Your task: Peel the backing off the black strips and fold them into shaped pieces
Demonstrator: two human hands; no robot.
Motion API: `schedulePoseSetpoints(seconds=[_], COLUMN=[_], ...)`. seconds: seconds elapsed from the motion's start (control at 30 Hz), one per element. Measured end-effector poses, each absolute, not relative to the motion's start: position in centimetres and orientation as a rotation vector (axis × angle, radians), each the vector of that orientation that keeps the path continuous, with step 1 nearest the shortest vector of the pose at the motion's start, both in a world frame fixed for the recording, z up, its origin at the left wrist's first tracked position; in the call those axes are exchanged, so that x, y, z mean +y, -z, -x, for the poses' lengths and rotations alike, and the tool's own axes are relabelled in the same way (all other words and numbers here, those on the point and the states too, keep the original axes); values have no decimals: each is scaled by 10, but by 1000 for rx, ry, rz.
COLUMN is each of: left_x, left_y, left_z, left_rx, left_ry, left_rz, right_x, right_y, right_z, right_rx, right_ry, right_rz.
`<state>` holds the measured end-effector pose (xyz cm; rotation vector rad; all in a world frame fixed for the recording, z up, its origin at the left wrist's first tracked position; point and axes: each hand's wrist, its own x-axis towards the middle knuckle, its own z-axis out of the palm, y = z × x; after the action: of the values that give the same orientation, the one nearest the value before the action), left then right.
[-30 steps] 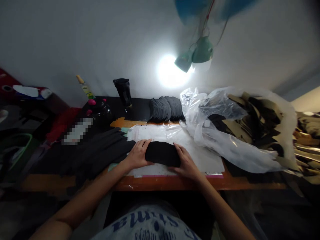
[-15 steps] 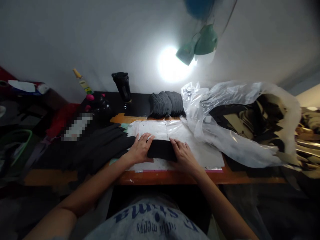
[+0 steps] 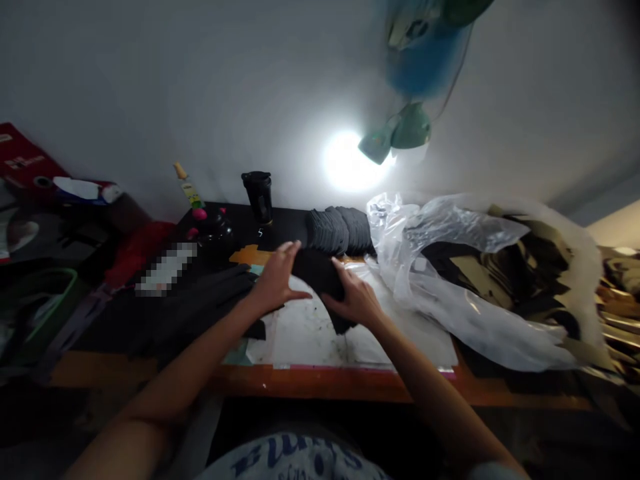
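Observation:
A curved black piece of sheet material (image 3: 316,270) is raised at a slant over the white sheet on the table, its lower end hanging toward me. My right hand (image 3: 356,293) grips its right side, with the thumb lying over the front. At the upper left end, the fingertips of my left hand (image 3: 276,283) meet the edge. The left thumb stretches away from those fingers, with nothing between them. Left of that hand lies a heap of dark pieces (image 3: 200,310). Behind the hands stand rows of stacked grey-black pieces (image 3: 340,230).
A clear plastic bag (image 3: 450,300) full of cut pieces (image 3: 520,260) takes up the right side. A black tumbler (image 3: 259,198), a dark container with pink knobs (image 3: 216,232) and a yellow-capped bottle (image 3: 187,187) stand at the back left. A green lamp (image 3: 413,127) hangs above.
The black piece lay flat between both hands; now it is lifted, moved away from me and tilted. My right hand has closed on it, and my left thumb has spread. The view has shifted upward.

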<state>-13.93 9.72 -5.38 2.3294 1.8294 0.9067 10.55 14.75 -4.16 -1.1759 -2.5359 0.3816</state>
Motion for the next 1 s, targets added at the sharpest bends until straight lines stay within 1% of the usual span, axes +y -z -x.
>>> schedulePoseSetpoints(seconds=[0.07,0.13,0.23,0.37,0.47,0.57,0.63,0.7,0.8,0.83,0.9,1.0], left_x=[95,84,56,15,-6,-13,-11,-7,0,1,2,2], left_y=[38,33,40,60,75,84,86,86,82,81,79,75], left_z=[170,204,257,320,344,348,345,343,341,341,341,344], left_rx=[2008,2175,2357,2513,2525,2431,2370,2336,2318,2312,2303,2304], left_ry=[-1106,-1110,-911,-593,-458,-347,-302,-270,-242,-240,-245,-258], left_rz=[-2198,-2067,-1908,-1672,-1530,-1452,-1428,-1401,-1360,-1349,-1322,-1253], right_x=[180,213,252,280,289,288,274,247,187,168,141,134], right_y=[29,19,15,30,43,44,41,41,54,60,72,78], right_z=[-70,-28,31,78,89,88,86,83,77,74,64,42], right_rx=[-2341,-2246,-2264,-2377,-2431,-2435,-2431,-2572,-2976,-3051,-3093,-3065], right_ry=[-426,-447,-427,-281,-212,-120,-23,-55,-401,-475,-550,-678], right_rz=[1350,1483,1521,1597,1596,1610,1513,1266,759,664,614,578])
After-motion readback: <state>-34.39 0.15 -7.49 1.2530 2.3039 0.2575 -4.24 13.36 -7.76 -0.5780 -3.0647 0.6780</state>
